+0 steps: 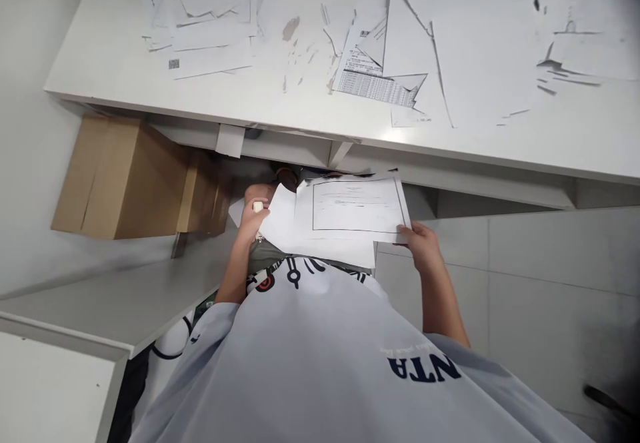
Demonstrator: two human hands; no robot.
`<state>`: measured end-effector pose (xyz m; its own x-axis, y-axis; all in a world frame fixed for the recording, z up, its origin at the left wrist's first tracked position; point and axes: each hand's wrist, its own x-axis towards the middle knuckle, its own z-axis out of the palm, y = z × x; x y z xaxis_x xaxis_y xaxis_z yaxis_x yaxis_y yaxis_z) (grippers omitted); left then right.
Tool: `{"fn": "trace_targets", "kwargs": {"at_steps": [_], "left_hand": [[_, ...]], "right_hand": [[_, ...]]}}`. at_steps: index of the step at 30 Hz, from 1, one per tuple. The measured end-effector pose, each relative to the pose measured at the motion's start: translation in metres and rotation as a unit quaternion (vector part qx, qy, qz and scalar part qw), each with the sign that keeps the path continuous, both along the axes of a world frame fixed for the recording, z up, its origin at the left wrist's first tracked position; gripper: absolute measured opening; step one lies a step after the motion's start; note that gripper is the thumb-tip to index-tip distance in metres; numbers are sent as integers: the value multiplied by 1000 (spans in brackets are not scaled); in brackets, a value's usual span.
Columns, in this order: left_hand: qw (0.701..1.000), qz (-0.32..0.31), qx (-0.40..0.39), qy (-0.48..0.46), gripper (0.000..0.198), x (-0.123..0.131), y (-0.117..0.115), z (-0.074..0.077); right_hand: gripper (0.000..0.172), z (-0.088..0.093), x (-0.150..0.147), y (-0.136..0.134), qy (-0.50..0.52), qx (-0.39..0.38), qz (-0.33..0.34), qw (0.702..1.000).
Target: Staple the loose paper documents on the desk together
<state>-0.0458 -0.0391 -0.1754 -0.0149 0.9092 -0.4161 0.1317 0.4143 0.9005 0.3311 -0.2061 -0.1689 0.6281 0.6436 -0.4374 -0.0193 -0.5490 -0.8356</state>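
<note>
Just above my lap, several loose sheets of paper (345, 210) lie one over another between my hands. The top sheet carries a black rectangular frame with faint lines of print inside it. My left hand (251, 222) is closed on the curled left side of the sheets. A small cream-coloured object (258, 207) shows at its fingers, too small to name. My right hand (423, 242) pinches the right edge of the papers, thumb on top. The fingers under the sheets are hidden.
Ahead of me is a white desk (280, 106) with shelf compartments below its top. Torn sheets and scraps, including a printed page (375, 83), are scattered on it. Cardboard boxes (100, 176) stand at the left, near a white panel (60, 376).
</note>
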Motion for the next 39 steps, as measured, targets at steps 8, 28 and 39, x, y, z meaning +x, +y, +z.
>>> {"fn": "trace_targets", "kwargs": {"at_steps": [8, 28, 39], "left_hand": [[999, 34, 9, -10, 32, -4, 0, -7], [996, -77, -48, -24, 41, -5, 8, 5], [995, -91, 0, -34, 40, -5, 4, 12]], "right_hand": [[39, 17, -32, -25, 107, -61, 101, 987], [28, 19, -19, -53, 166, 1, 27, 986], [35, 33, 18, -54, -143, 39, 49, 988]]}}
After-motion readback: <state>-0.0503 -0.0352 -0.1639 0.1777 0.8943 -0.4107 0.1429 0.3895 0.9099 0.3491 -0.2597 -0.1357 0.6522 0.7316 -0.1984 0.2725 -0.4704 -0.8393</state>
